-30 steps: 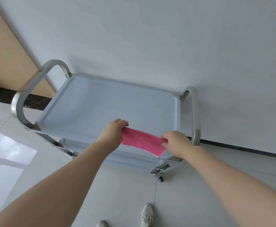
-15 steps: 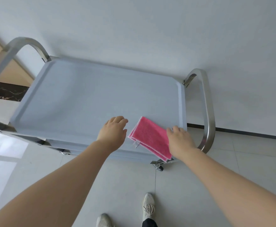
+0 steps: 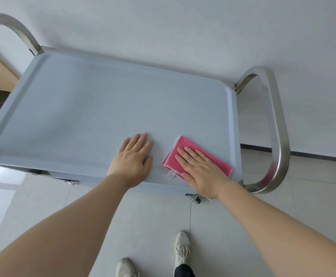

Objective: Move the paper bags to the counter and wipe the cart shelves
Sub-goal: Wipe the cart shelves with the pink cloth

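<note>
Feet: we see two pale lace-up sneakers (image 3: pixel 181 249) on the grey tiled floor (image 3: pixel 155 220), nearest the camera.
Right hand: our right hand (image 3: pixel 200 169) lies flat, fingers straight and close together, pressing on the folded pink microfibre cloth (image 3: pixel 217 159).
Cloth: it lies at the near right corner of the shelf, a white tag (image 3: pixel 170 174) jutting from its near edge.
Left hand: our left hand (image 3: pixel 133 157) rests palm down just beside the cloth, fingers straight, holding nothing.
Shelf: the pale grey-blue plastic top shelf of the cart (image 3: pixel 103 108) carries both hands.
Handles: curved steel handles (image 3: pixel 277 124) rise at either end.
Wall: a plain white wall (image 3: pixel 183 27) stands behind.
</note>
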The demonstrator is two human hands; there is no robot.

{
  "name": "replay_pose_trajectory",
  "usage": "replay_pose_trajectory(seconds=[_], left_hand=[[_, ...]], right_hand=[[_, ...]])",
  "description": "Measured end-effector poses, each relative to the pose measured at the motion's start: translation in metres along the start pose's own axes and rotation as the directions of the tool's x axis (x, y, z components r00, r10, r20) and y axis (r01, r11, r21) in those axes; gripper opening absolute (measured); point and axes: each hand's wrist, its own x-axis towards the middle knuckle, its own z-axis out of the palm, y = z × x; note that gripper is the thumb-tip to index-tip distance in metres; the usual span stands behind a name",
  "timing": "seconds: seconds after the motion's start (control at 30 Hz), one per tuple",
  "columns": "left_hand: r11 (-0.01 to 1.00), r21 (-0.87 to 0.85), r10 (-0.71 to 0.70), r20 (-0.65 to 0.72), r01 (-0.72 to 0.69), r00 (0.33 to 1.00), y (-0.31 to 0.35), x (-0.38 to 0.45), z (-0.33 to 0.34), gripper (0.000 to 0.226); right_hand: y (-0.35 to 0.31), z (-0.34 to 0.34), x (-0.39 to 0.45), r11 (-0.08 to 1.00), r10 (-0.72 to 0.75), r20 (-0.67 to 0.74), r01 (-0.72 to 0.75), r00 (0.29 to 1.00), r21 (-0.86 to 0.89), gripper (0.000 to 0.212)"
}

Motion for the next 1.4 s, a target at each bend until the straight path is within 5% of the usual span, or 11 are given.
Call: replay_pose_trajectory(seconds=[0.47, 0.77, 1.4], left_hand=[[0.993, 0.061, 0.098, 0.045, -0.101, 0.994, -0.018, 0.002, -0.006, 0.059], [0.994, 0.056, 0.090, 0.039, -0.092, 0.995, -0.019, 0.005, -0.005, 0.054], [0.994, 0.020, 0.110, -0.051, -0.109, 0.993, -0.018, 0.007, -0.001, 0.050]], right_hand=[[0.041, -0.003, 0.002, 0.975, 0.222, -0.011, -0.222, 0.975, -0.014, 0.058], [0.099, -0.024, 0.064, 0.889, 0.455, -0.080, -0.448, 0.887, 0.092, 0.055], [0.170, -0.058, 0.136, 0.828, 0.560, -0.111, -0.550, 0.821, 0.111, 0.056]])
